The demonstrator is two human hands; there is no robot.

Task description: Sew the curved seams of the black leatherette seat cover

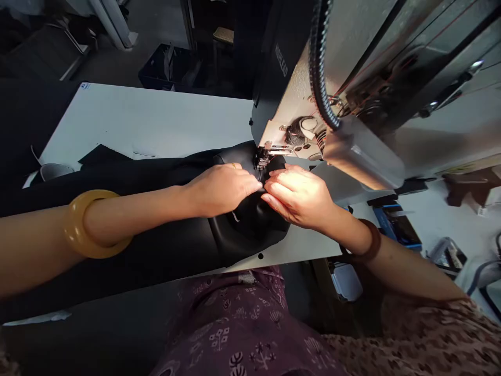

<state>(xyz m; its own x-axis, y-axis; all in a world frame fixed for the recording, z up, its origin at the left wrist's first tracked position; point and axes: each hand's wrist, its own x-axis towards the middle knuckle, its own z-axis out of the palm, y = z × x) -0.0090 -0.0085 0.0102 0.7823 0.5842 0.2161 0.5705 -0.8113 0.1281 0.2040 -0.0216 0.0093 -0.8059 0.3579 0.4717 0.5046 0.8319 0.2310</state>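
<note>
A large piece of smooth black material [172, 235], like leather, spreads over the table and bunches up beneath the sewing machine [282, 83]. Just in front of the presser foot [261, 159], my left hand [221, 190] is closed on a fold of this material, thumb toward the right. Close beside it, my right hand [299, 196] pinches the material's edge, its fingertips almost meeting the left thumb. The machine's lamp lights the right hand brightly. The needle tip is too small to make out.
The white tabletop [176, 115] reaches behind the material, with a dark scrap [104, 155] on it. A lamp housing [364, 151] and a ribbed cable [319, 62] hang at the right. Blue boxes [397, 224] lie farther right. A dark bin [168, 65] stands on the floor behind.
</note>
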